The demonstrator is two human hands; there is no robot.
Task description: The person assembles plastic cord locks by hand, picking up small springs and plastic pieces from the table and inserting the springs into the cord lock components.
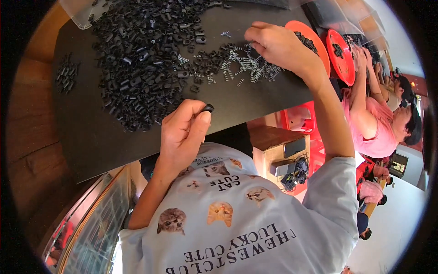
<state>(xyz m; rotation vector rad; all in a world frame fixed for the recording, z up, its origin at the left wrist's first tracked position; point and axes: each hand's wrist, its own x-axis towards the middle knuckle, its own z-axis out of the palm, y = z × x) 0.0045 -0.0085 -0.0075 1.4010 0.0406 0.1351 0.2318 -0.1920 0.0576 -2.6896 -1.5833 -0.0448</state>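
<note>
Between the thumb and curled fingers of my left hand is a small black plastic part, held just above the table's near edge. My right hand reaches farther out, over the right side of a scatter of small metal coil springs. Its fingers are curled and pinched together; whatever they hold is hidden. A big heap of black plastic parts, many of them short hollow tubes, spreads left of the springs. More small black rings lie mixed in where heap and springs meet.
A separate little pile of thin black pieces lies at the far left of the dark table. An orange-red tray with black parts sits beyond my right wrist, beside another red tray. Co-workers sit along the right.
</note>
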